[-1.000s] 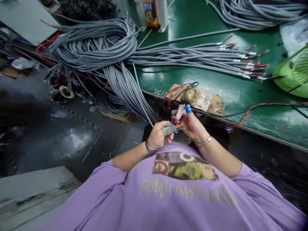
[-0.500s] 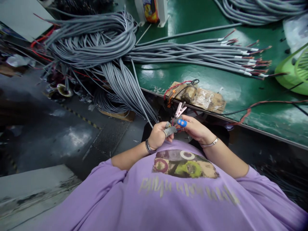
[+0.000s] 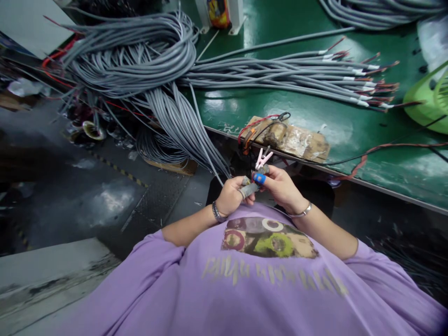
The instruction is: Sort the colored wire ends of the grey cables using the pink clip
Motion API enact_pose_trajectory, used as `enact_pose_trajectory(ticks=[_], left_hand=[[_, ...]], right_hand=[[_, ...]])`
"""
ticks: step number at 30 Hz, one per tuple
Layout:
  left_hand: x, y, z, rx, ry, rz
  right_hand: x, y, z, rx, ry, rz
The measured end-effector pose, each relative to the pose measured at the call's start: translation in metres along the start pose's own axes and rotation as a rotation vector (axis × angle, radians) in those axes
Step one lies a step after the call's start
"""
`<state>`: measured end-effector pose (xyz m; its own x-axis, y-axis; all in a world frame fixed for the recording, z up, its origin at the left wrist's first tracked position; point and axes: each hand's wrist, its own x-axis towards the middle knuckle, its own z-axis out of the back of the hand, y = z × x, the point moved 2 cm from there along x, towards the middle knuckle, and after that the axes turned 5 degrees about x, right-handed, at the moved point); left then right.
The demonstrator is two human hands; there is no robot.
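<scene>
My left hand (image 3: 231,197), with grey wraps on its fingers, is closed in a pinch around the end of a grey cable close to my body. Thin reddish wires (image 3: 252,175) show between my two hands. My right hand (image 3: 284,189), a blue band round its thumb, pinches at those wires from the other side, its fingertips close against my left ones. Just above the fingers a pink clothespin (image 3: 263,159) stands near the table edge. The exact wire ends are hidden by the fingers.
On the green table (image 3: 224,109) lie a large coil of grey cable (image 3: 136,58) and a row of stripped cable ends (image 3: 371,86). A wooden block (image 3: 297,142) sits at the table's edge. A green fan-like object (image 3: 429,100) stands at the right.
My right hand has shifted slightly left, its blue-banded thumb now closer to my left fingers. My left hand stays nearly in place.
</scene>
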<state>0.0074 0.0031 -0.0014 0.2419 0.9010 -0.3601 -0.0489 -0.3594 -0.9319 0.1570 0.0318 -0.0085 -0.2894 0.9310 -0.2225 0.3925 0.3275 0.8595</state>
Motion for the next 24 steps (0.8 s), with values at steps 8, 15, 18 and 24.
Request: enact_pose_trajectory(ticks=[8, 15, 18, 24], left_hand=[[0.0025, 0.0068, 0.0022, -0.201, -0.174, -0.019], [0.0034, 0.0049, 0.002, -0.27, -0.18, 0.002], [0.0028, 0.0061, 0.0017, -0.221, -0.129, -0.006], [0.0008, 0.0073, 0.0002, -0.17, -0.13, -0.011]], right_hand=[[0.003, -0.0065, 0.0007, 0.092, -0.048, -0.027], [0.0012, -0.0067, 0.0002, 0.093, -0.032, -0.062], [0.0014, -0.0051, -0.002, 0.053, 0.007, -0.08], [0.003, -0.0054, -0.0076, 0.03, -0.038, -0.036]])
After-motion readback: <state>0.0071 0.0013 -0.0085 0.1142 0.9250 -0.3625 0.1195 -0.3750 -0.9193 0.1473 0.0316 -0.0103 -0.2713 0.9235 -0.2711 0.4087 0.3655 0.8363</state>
